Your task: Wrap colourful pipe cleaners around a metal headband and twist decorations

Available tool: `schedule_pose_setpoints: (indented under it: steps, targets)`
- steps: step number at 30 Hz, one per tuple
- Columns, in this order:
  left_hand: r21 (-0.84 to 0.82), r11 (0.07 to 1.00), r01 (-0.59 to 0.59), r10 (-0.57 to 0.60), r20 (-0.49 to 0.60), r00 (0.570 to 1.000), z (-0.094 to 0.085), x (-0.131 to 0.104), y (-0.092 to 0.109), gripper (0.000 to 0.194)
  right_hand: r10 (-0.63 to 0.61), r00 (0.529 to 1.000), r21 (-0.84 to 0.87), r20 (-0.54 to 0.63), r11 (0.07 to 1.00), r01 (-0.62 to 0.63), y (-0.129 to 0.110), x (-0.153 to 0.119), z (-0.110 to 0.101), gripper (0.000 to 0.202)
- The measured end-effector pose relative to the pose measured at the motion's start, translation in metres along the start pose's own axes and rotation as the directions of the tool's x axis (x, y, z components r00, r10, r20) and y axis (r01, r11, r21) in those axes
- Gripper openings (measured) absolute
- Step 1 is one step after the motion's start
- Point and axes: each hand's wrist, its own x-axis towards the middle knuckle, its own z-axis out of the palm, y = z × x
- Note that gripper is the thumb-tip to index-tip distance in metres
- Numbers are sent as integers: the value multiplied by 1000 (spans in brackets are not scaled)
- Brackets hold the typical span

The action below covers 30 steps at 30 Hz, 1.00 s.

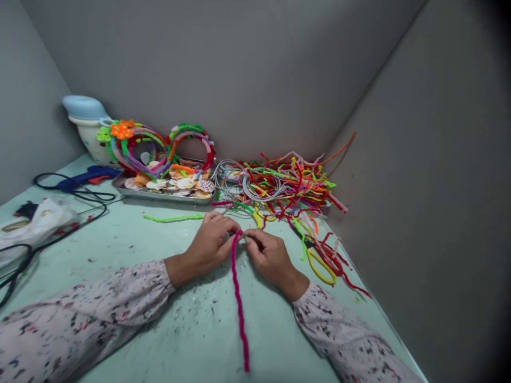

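The left hand (213, 240) pinches the top of a fuzzy magenta pipe cleaner (238, 298) trailing toward the near edge of the pale green desk (191, 335). The right hand's (272, 256) fingertips press together beside it, on what is hard to tell.

You can read no text, label, brand, number or sign anywhere in this view.
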Motion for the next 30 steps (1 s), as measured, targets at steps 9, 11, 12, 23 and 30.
schedule_pose_setpoints:
  steps: [9, 11, 12, 23, 30]
  targets:
    - [8, 1000, -9, 9, 21, 1000, -1, 0, -1, 16, 5, 999, -13, 33, 1000, -4, -1, 0, -1, 22]
    - [8, 1000, -2, 2, 32, 999, -1, 0, -1, 16, 0, 999, -14, 42, 1000, 1, -1, 0, -1, 22]
    - [6, 1000, 2, -2, 36, 999, 0, 0, -2, 16, -2, 999, -15, 44, 1000, 3, -1, -1, -1, 22]
    - [-16, 999, 45, -43, 75, 996, 2, 0, -5, 24, -42, 997, -34, 68, 998, 44, 2, -2, 0, 22]
    - [-34, 997, 65, -62, 90, 994, 3, 0, -5, 25, -29, 997, -51, 68, 998, 32, 3, -3, 0, 20]
